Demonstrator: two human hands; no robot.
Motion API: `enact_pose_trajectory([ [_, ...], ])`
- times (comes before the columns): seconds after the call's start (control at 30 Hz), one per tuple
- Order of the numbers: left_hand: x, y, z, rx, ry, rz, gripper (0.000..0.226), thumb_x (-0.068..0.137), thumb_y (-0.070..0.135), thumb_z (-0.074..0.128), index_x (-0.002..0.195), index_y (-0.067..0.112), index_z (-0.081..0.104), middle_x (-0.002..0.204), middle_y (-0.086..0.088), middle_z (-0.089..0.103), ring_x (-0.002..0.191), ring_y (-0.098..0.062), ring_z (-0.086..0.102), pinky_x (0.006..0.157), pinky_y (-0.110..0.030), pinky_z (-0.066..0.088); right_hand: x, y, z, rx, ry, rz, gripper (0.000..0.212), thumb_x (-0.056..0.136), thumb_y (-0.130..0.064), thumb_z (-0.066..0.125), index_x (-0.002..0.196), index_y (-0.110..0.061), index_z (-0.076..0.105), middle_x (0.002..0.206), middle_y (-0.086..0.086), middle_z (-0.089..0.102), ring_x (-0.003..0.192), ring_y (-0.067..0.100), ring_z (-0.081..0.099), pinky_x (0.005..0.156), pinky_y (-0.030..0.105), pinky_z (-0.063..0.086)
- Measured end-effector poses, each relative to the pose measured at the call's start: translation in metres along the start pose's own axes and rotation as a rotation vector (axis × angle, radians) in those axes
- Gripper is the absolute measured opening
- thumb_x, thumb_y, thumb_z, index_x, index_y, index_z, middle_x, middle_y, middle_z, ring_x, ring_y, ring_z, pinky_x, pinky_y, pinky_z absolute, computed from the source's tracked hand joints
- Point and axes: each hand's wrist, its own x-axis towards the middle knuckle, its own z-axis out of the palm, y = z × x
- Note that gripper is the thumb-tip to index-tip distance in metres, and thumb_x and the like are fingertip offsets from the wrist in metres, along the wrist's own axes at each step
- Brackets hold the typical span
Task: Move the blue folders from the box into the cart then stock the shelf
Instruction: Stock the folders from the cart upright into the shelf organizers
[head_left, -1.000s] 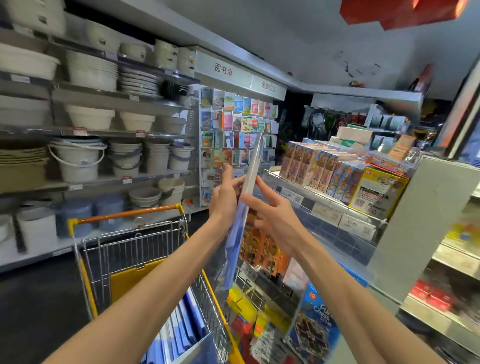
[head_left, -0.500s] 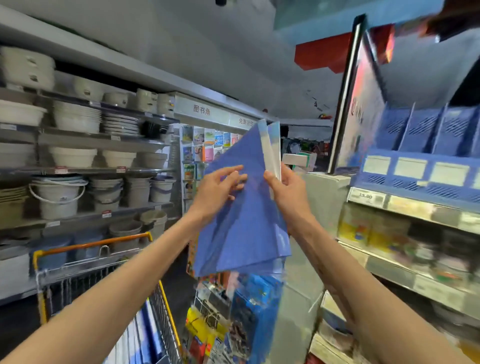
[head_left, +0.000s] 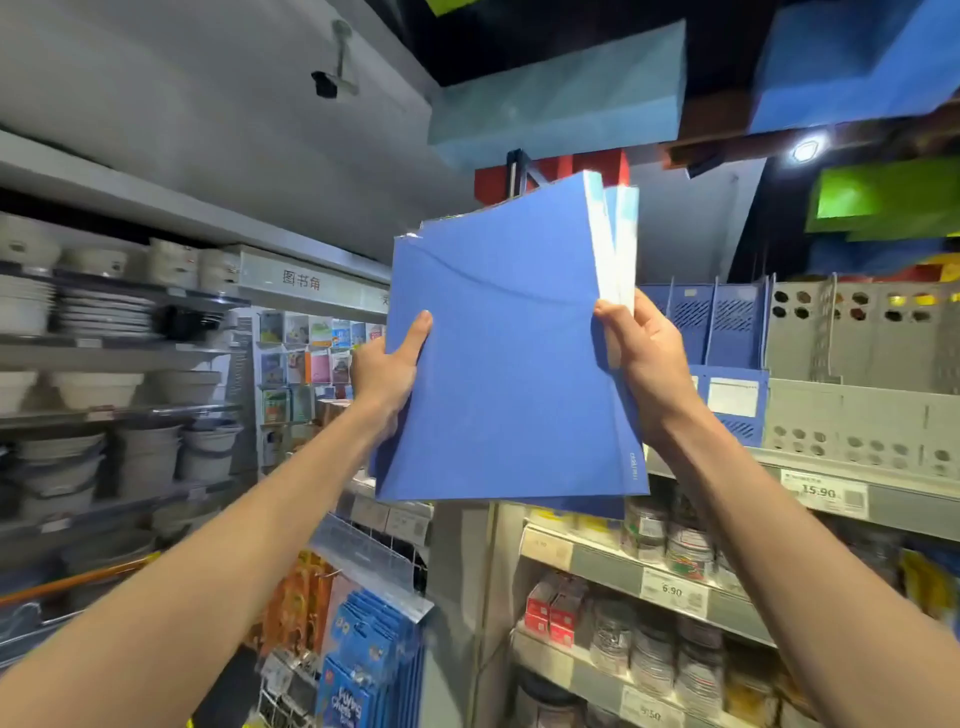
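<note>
I hold a stack of blue folders (head_left: 509, 353) up high in front of me, flat side facing me, white edges showing at the top right. My left hand (head_left: 387, 371) grips the stack's left edge, thumb laid on the front cover. My right hand (head_left: 641, 353) grips the right edge, thumb on the front. The shelf (head_left: 826, 491) with blue file racks (head_left: 722, 332) stands just behind and to the right of the folders. Only the cart's orange handle (head_left: 78, 579) shows, at the lower left.
Grey perforated file racks (head_left: 857, 374) sit right of the blue ones. Lower shelves (head_left: 649, 582) carry jars and small boxes with price tags. Bowls and buckets (head_left: 104, 389) fill the left shelving. Hanging packs (head_left: 363, 660) are on a rack below the folders.
Both hands have lifted the folders higher and turned them flat toward me. My view has swung up and right, so the cart has nearly left the frame and the file racks are closer.
</note>
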Motion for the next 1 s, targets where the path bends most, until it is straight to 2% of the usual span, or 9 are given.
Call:
enact_pose_trajectory([
  [0.1,-0.009,0.001,0.035,-0.101,-0.045,0.052,0.052,0.066,0.065,0.082,0.080,0.015,0.076,0.084,0.000,0.078,0.081,-0.023,0.076,0.075,-0.047,0.063,0.009,-0.008,-0.033,-0.177,0.034,0.008,0.004,0.096,-0.017,0.060,0.100,-0.016,0.059,0.080,-0.009,0.064,0.069,0.009,0.057,0.064,0.027,0.047],
  [0.17,-0.010,0.000,0.061,-0.103,-0.082,0.058,0.055,0.062,0.064,0.084,0.079,0.013,0.077,0.080,-0.002,0.078,0.076,-0.025,0.075,0.073,-0.053,0.062,0.015,-0.012,-0.054,-0.229,0.089,-0.003,0.022,0.092,-0.024,0.070,0.109,-0.013,0.061,0.096,-0.001,0.071,0.081,0.012,0.065,0.074,0.033,0.055],
  [0.33,-0.003,0.010,0.125,-0.035,-0.142,0.171,0.058,0.067,0.069,0.075,0.081,0.013,0.071,0.080,0.004,0.074,0.078,-0.023,0.072,0.070,-0.039,0.058,0.039,-0.021,-0.095,-0.200,0.291,-0.060,0.020,0.086,-0.019,0.075,0.102,-0.010,0.067,0.099,0.009,0.075,0.084,0.022,0.070,0.080,0.044,0.058],
  [0.47,0.011,0.010,0.162,0.288,-0.113,0.421,0.038,0.096,0.046,0.058,0.123,0.020,0.062,0.116,-0.001,0.072,0.110,-0.026,0.065,0.091,-0.036,0.048,0.070,-0.031,-0.106,-0.249,0.451,-0.206,0.012,0.088,-0.009,0.073,0.091,-0.011,0.061,0.082,0.003,0.066,0.070,0.012,0.060,0.066,0.028,0.053],
  [0.53,0.020,0.003,0.178,0.379,-0.144,0.517,0.031,0.098,0.040,0.054,0.123,0.023,0.063,0.115,0.000,0.073,0.108,-0.026,0.066,0.090,-0.036,0.046,0.088,-0.033,-0.105,-0.356,0.570,-0.280,0.019,0.085,-0.013,0.074,0.082,-0.015,0.055,0.071,-0.006,0.057,0.062,0.007,0.051,0.058,0.022,0.047],
  [0.6,0.035,-0.007,0.194,0.398,-0.192,0.535,0.024,0.098,0.034,0.055,0.116,0.021,0.065,0.109,0.000,0.074,0.101,-0.027,0.067,0.087,-0.035,0.048,0.108,-0.029,-0.104,-0.460,0.663,-0.349,0.023,0.081,-0.022,0.074,0.077,-0.019,0.052,0.068,-0.007,0.055,0.066,0.013,0.052,0.065,0.029,0.048],
  [0.67,0.055,-0.020,0.208,0.433,-0.233,0.538,0.019,0.098,0.030,0.054,0.110,0.021,0.066,0.103,-0.001,0.074,0.096,-0.029,0.067,0.084,-0.037,0.050,0.128,-0.021,-0.102,-0.612,0.710,-0.394,0.024,0.082,-0.027,0.071,0.079,-0.017,0.050,0.071,-0.005,0.054,0.078,0.022,0.051,0.073,0.035,0.044],
  [0.77,0.085,-0.037,0.225,0.526,-0.318,0.545,0.018,0.099,0.034,0.050,0.109,0.025,0.063,0.103,0.000,0.073,0.095,-0.029,0.067,0.085,-0.040,0.052,0.152,-0.012,-0.100,-0.759,0.727,-0.449,0.019,0.088,-0.022,0.068,0.088,-0.010,0.053,0.077,-0.001,0.055,0.082,0.026,0.048,0.071,0.030,0.031],
  [1.0,0.132,-0.067,0.271,0.652,-0.410,0.605,0.025,0.102,0.026,0.045,0.118,0.016,0.061,0.112,-0.007,0.072,0.103,-0.030,0.064,0.086,-0.038,0.049,0.213,0.021,-0.093,-0.875,0.768,-0.521,0.029,0.092,-0.022,0.066,0.113,-0.003,0.059,0.099,0.010,0.066,0.086,0.020,0.054,0.066,0.018,0.035],
])
